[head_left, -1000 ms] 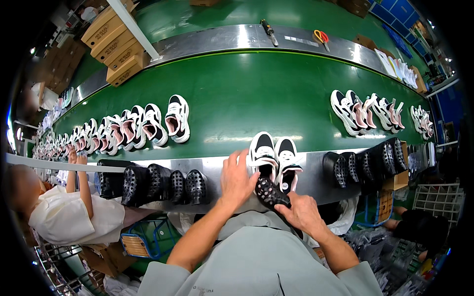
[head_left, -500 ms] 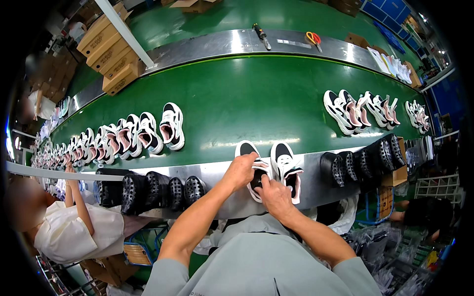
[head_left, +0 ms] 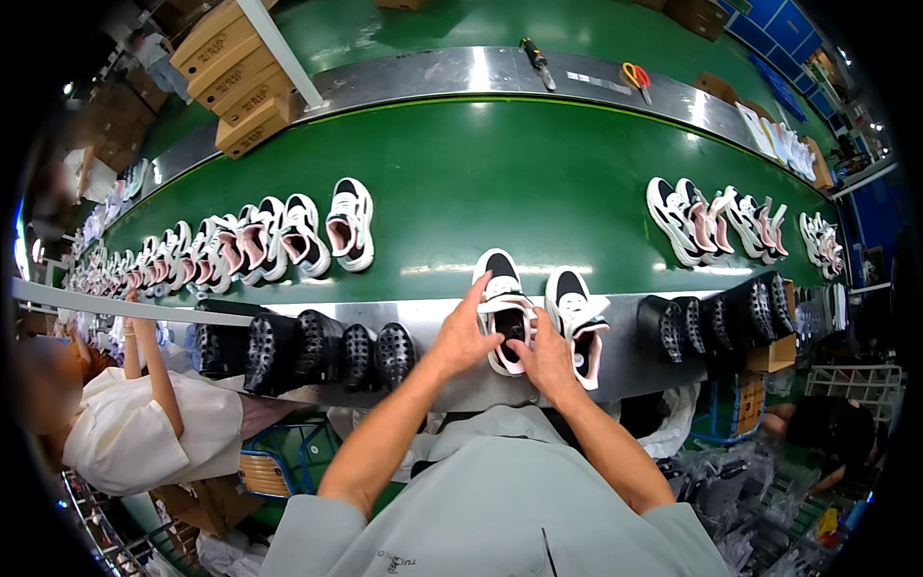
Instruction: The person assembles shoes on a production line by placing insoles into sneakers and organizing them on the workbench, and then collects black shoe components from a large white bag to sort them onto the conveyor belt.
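Two black-and-white sneakers with pink lining stand side by side on the metal ledge before me, toes pointing away. My left hand (head_left: 465, 335) rests against the left side of the left sneaker (head_left: 498, 264), its fingers spread and its thumb reaching toward the shoe's opening. On the opposite side, my right hand (head_left: 548, 360) grips that shoe's collar, with the thumb inside the opening and the fingers outside. The right sneaker (head_left: 569, 283) stands just beyond my right hand, its tongue raised, touched by neither palm.
Rows of similar sneakers (head_left: 350, 223) stand on the green belt at left and right. Black studded shoe forms (head_left: 394, 356) line the ledge on both sides. Scissors (head_left: 636, 80) and a screwdriver-like tool (head_left: 536, 63) lie on the far rail. A person in white (head_left: 144, 428) sits at left.
My left fingers have come off the left sneaker's tongue area and spread along its side. My right hand has shifted to the collar's right edge. The whole view has shifted slightly.
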A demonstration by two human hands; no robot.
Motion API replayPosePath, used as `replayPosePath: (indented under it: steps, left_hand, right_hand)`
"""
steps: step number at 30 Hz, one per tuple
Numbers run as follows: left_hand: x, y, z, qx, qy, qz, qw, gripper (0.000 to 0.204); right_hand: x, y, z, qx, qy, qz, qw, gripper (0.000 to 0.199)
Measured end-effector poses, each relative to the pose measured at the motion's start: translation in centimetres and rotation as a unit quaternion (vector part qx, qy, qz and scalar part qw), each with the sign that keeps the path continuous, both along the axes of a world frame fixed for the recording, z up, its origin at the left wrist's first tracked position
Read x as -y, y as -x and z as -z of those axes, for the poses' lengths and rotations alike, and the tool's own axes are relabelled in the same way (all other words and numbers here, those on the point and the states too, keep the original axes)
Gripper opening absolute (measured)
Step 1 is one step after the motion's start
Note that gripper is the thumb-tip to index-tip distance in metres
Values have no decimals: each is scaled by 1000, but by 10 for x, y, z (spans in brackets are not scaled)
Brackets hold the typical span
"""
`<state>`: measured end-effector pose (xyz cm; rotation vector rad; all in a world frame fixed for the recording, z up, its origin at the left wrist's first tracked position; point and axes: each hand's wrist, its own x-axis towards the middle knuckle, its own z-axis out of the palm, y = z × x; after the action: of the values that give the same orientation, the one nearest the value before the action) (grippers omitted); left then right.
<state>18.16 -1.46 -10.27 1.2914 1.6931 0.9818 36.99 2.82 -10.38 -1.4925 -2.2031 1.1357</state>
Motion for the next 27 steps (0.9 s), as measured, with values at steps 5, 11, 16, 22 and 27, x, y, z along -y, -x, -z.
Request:
replayPosePath:
  steps: [5, 11, 16, 22, 27]
  left_hand:
    - [8, -21, 17, -17, 153, -57, 986, 115]
    - [13, -52, 43, -151, 135, -185, 962, 58]
    - [27, -43, 36, -121, 134, -175, 968, 66]
    - [32, -40, 27, -27, 123, -160, 979, 60]
    - [34, -36, 26, 24, 75, -250, 965, 33]
  right_hand:
    - [-8, 1, 19, 4, 63, 0, 998, 49]
    - [0, 8, 31, 38, -37, 24, 998, 39]
    - [2, 13, 12, 59, 41, 25, 997, 57]
    - [-33, 16, 5, -124, -149, -137, 971, 34]
    - [-43, 7, 4, -121, -180, -333, 918, 29]
